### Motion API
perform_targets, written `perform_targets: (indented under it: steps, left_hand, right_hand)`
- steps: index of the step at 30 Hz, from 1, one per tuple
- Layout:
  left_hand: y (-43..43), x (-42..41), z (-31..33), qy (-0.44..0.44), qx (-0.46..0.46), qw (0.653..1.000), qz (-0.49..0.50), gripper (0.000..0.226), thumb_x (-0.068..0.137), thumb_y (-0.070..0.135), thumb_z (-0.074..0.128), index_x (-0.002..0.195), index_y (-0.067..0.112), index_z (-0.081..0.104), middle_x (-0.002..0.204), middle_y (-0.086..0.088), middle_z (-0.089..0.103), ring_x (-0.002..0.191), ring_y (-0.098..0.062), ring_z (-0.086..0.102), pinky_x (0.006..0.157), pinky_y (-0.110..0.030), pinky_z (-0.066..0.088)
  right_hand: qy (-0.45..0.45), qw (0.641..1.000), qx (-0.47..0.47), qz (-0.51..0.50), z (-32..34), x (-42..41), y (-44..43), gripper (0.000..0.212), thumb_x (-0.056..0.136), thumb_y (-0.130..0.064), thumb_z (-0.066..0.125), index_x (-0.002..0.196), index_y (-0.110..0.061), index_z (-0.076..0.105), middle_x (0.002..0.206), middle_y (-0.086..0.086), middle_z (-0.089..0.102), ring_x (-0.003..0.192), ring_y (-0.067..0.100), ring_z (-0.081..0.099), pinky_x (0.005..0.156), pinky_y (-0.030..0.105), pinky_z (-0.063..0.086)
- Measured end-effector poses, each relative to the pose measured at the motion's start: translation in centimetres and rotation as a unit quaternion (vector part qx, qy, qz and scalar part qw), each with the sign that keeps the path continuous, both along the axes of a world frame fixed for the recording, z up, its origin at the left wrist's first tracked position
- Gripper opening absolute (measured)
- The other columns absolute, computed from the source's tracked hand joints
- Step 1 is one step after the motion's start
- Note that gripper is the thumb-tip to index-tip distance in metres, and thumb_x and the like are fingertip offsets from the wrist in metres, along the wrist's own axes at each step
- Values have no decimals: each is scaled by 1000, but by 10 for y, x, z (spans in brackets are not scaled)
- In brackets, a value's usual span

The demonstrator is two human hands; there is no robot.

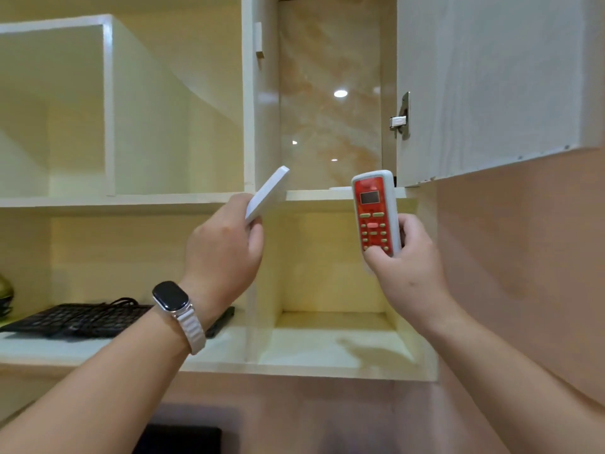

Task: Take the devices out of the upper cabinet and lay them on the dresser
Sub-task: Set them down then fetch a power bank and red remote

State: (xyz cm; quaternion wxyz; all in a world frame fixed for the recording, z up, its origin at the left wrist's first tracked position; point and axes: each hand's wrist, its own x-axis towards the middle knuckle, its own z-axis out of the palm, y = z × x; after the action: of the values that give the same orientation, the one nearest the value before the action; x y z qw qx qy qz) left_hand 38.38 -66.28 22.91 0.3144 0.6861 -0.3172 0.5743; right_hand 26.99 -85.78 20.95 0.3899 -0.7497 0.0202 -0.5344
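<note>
**Cream shelf wall, a device in each hand**

Pale yellow shelving fills the wall, with the upper cabinet [330, 93] standing open, its door [491, 77] swung to the right. Nearest me, below the cabinet, a wrist wears a dark watch [172, 298]. Above that, the left hand [226, 244] grips a flat white device [268, 194] by its lower end, tilted up towards the cabinet's left corner. Just under the cabinet's right corner, the right hand [402, 257] has its fingers wrapped round a red-faced remote [376, 214], held upright. Below and left of the cabinet a black keyboard [75, 319] lies on a lower shelf.

I'd judge both devices are out of the cabinet, with the laying-down yet to do. The dresser isn't in sight, so the next move calls for lowering both hands and finding it.

The remote shows a small screen and rows of buttons, but their lettering is too small to read. The white device bears no visible mark.
</note>
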Motion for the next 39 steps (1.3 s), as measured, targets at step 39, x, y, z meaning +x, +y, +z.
perform_targets:
  steps: [39]
  left_hand:
    - [7, -20, -274, 609, -3, 420, -673, 37, 72, 15, 64, 107, 19, 55, 100, 2, 72, 92, -19, 70, 70, -37, 57]
  right_hand:
    - [119, 881, 352, -292, -247, -74, 195, 31, 88, -12, 67, 112, -28, 57, 102, -5, 72, 91, 12, 71, 76, 35, 59]
